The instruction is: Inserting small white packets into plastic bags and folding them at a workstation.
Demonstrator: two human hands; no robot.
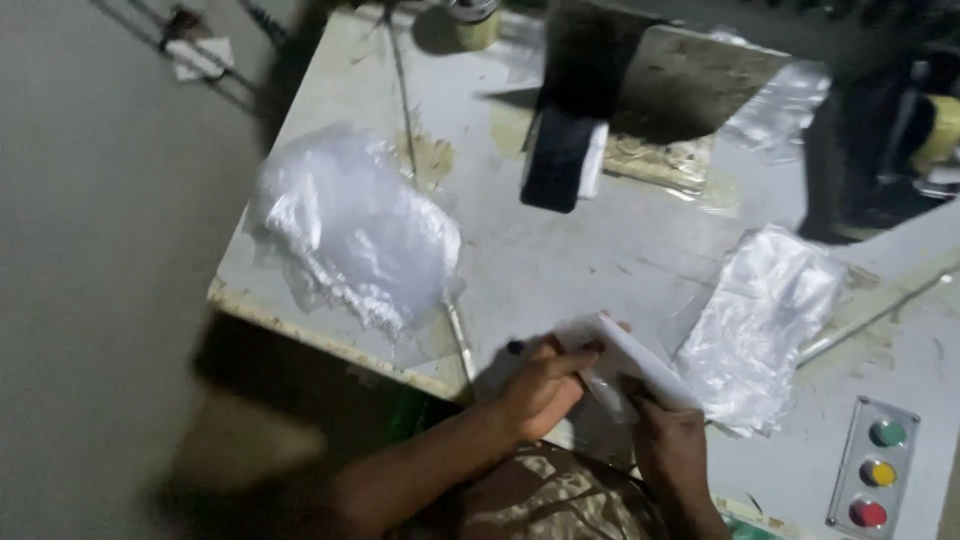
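My left hand and my right hand both grip a flat white item in clear plastic wrap, held just above the near edge of a worn white work table. The left hand's fingers curl over its left end; the right hand holds it from below on the right. A stack of clear plastic bags lies just right of my hands. A bigger heap of crumpled clear bags rests at the table's left edge.
A black and white machine head hangs over the table's middle. A button panel with green, yellow and red buttons sits at the lower right. A small jar stands at the back. Grey floor lies to the left.
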